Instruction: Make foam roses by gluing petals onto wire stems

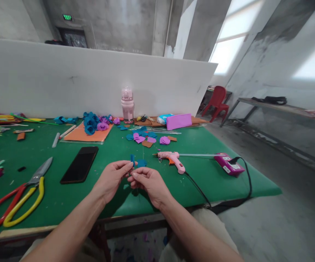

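My left hand (113, 180) is closed in a pinch on a small blue petal-like piece (132, 158), which stands up above the fingertips. Close against it, my right hand (150, 183) pinches a thin wire (139, 194) that runs down below the fingers. Whether the wire touches the blue piece is hidden by my fingers. Just beyond my fingertips, a blue cut-out (142, 163) lies on the green tabletop (110, 214). To the right rests a pink glue gun (175, 159), its nozzle facing my hands and a clear glue stick (198, 155) sticking out of its back.
A black phone (80, 164) and large scissors (34, 185) lie left. Blue flowers (90, 122) sit on orange sheets (87, 136). Behind are purple petals (165, 140), a pink bottle (127, 105) and a white board (91, 78). The gun's cord reaches a purple power strip (229, 165).
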Available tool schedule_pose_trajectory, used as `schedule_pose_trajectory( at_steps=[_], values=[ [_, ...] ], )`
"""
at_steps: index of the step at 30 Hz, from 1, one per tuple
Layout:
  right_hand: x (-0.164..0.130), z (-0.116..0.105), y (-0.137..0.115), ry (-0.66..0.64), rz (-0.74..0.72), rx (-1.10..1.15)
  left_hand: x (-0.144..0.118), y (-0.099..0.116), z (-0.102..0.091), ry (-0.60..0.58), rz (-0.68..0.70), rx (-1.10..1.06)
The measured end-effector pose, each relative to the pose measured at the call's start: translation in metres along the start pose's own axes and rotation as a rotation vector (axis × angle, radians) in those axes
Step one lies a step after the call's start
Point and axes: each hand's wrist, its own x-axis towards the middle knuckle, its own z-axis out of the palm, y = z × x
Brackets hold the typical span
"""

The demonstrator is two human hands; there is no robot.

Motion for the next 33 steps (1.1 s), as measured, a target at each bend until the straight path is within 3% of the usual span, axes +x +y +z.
schedule_pose_trajectory(
  at_steps=[18,33],
  values=[
    [0.0012,-0.0022,0.0016,-0.075,0.039,0.059,-0.0029,0.0062,0.0055,0.042,0.065,-0.098],
    [-0.0005,0.0026,0.0016,-0.044,-0.109,-0.108,-0.0032,0.0049,0.0026,0.040,0.097,-0.125]
  ],
)
